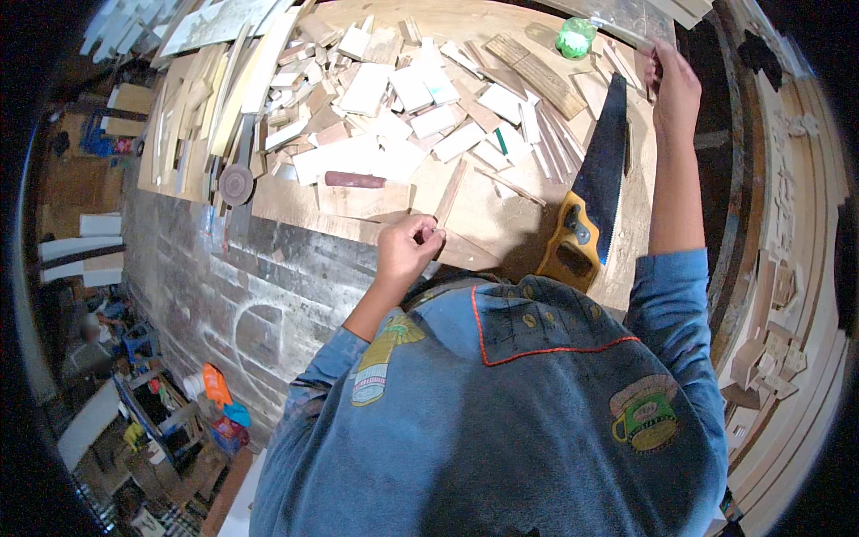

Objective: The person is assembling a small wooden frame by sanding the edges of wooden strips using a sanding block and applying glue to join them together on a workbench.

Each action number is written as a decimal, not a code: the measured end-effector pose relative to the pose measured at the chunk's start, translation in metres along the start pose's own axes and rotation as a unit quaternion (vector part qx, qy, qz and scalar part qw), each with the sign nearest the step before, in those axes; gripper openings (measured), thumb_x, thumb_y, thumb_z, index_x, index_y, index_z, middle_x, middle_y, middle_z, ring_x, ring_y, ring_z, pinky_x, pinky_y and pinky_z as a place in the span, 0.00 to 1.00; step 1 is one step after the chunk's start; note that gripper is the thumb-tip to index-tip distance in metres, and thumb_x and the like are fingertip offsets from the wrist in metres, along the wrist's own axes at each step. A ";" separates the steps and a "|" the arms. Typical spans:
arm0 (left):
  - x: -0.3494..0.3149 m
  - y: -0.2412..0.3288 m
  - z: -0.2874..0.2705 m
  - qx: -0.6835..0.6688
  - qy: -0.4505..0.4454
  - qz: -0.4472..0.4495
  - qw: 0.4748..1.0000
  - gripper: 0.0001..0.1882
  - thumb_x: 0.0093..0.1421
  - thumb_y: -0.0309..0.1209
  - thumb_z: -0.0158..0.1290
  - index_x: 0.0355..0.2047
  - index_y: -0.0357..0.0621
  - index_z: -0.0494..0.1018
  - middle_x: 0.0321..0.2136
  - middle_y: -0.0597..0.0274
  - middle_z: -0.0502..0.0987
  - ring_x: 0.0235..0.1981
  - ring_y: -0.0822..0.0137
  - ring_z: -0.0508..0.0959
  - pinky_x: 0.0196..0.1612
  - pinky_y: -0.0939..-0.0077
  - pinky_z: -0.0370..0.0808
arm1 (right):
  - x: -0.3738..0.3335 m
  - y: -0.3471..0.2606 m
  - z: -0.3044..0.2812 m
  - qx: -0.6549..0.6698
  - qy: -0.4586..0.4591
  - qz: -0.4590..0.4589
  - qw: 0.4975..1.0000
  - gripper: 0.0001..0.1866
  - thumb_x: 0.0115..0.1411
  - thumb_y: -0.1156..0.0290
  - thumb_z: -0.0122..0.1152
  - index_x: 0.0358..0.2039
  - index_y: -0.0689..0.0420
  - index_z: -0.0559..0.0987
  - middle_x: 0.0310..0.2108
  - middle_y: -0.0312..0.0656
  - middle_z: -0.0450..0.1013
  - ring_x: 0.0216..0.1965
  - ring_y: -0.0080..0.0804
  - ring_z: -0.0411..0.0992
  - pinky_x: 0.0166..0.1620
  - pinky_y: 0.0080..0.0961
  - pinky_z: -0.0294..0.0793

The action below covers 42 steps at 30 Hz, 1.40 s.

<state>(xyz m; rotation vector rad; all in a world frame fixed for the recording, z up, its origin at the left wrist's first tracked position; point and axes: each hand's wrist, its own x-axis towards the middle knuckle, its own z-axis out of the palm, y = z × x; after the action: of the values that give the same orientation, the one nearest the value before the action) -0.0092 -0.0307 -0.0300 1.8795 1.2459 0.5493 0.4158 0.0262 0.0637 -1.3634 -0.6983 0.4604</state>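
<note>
My left hand [410, 247] is closed in a pinch near the bench's front edge, at the lower end of a narrow wooden strip [452, 190]. My right hand [673, 82] reaches to the far right, its fingers curled round the end of a pale, thin stick [624, 34]. The stick's other end lies beside a green, see-through plastic container [575, 38] with something whitish in it; whether it goes inside I cannot tell. Between my arms lies a handsaw [598, 183] with a dark blade and a yellow-and-black handle, touched by neither hand.
Many wood offcuts [367, 88] are heaped over the wooden board [617, 291]. A brown cylindrical piece [354, 180] lies in front of them. Long strips [234, 85] and a round disc [236, 184] are at the left. More timber [787, 295] lines the right side.
</note>
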 end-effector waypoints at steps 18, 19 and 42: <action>-0.003 0.018 -0.038 -0.719 -0.115 -0.293 0.619 0.06 0.63 0.28 0.52 0.39 0.41 0.73 0.30 0.63 0.77 0.29 0.71 0.78 0.31 0.83 0.79 | -0.259 -0.020 0.034 0.103 -0.234 0.224 0.940 0.08 0.58 0.74 0.64 0.39 0.59 0.80 0.23 0.30 0.74 0.21 0.12 0.67 0.25 0.12 0.66; -0.004 0.018 -0.040 -0.724 -0.129 -0.279 0.617 0.06 0.63 0.28 0.52 0.39 0.42 0.74 0.31 0.64 0.78 0.30 0.72 0.78 0.32 0.83 0.79 | -0.262 -0.022 0.036 0.104 -0.237 0.218 0.941 0.08 0.58 0.73 0.64 0.39 0.59 0.80 0.23 0.29 0.74 0.21 0.12 0.67 0.25 0.13 0.66; -0.026 0.028 -0.057 -0.660 -0.180 -0.213 0.697 0.06 0.59 0.28 0.57 0.36 0.41 0.74 0.32 0.62 0.78 0.30 0.72 0.77 0.31 0.84 0.75 | -0.309 -0.039 0.048 0.056 -0.210 0.162 0.963 0.09 0.63 0.69 0.58 0.39 0.60 0.79 0.23 0.30 0.74 0.20 0.10 0.64 0.22 0.10 0.60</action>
<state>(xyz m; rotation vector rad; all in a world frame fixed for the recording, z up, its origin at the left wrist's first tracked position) -0.0451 -0.0380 0.0284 0.3902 0.5921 0.5333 0.1572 -0.1526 0.0478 -1.2878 -0.7797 1.0571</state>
